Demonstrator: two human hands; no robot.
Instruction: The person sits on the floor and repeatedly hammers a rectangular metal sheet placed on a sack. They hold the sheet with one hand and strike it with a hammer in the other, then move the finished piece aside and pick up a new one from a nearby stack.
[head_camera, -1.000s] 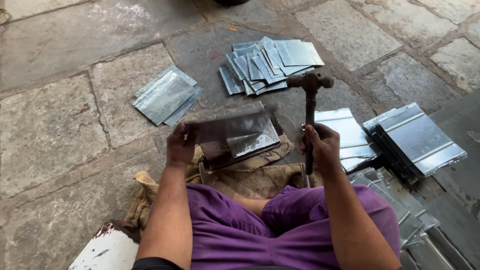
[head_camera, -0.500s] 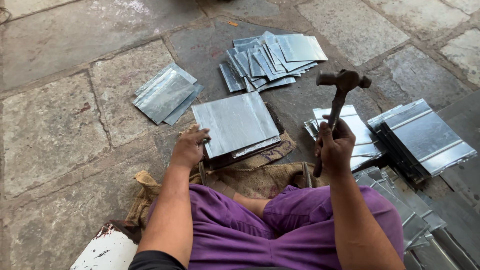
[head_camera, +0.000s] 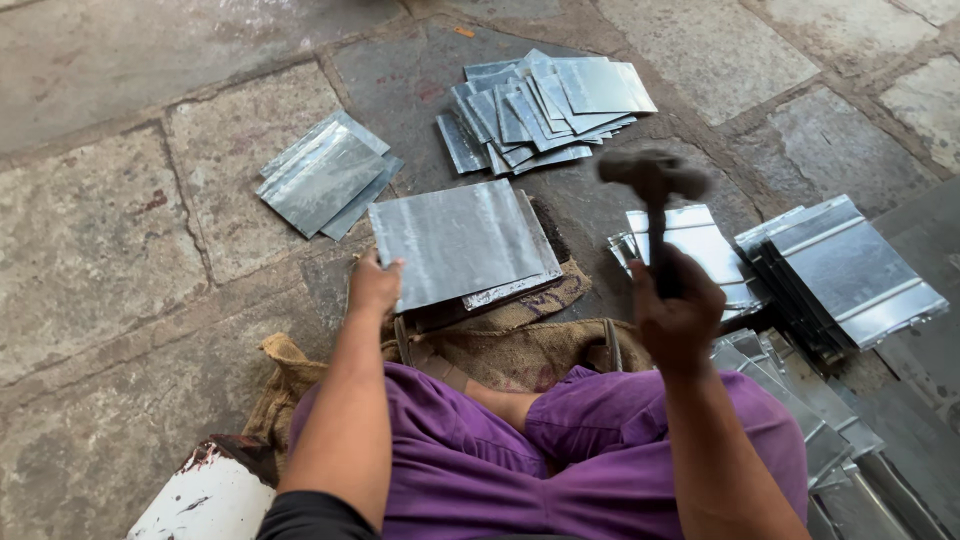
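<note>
A flat metal sheet (head_camera: 460, 243) is seen lying on a dark block over a piece of sacking (head_camera: 500, 345), straight ahead of the seated person's purple-clad knees. Its long axis is laid roughly left to right, tilted a little away at the right end. The near left corner is pinned by the left hand (head_camera: 374, 285), fingers curled over the edge and pressed down on it, the forearm stretched forward and low.

The hammer (head_camera: 655, 190) is held up by the right hand (head_camera: 678, 315), which is wrapped tight round the handle (the head is blurred, so its exact shape cannot be told). The handle is stood almost upright, the head raised above and just beyond the fist. The sheet lies to the left of the hammer and lower; its right edge is the part nearest the hammer head, so the right hand is the nearer one to that end, while the left is already in contact at the other.

Around this, more metal is spread on the stone floor (head_camera: 110, 230): a fanned pile of small sheets (head_camera: 545, 110) further off, a neat stack (head_camera: 325, 175) to the left, and ribbed folded pieces (head_camera: 850, 270) at the right. A white-painted object (head_camera: 205, 500) is glimpsed beside the left elbow.
</note>
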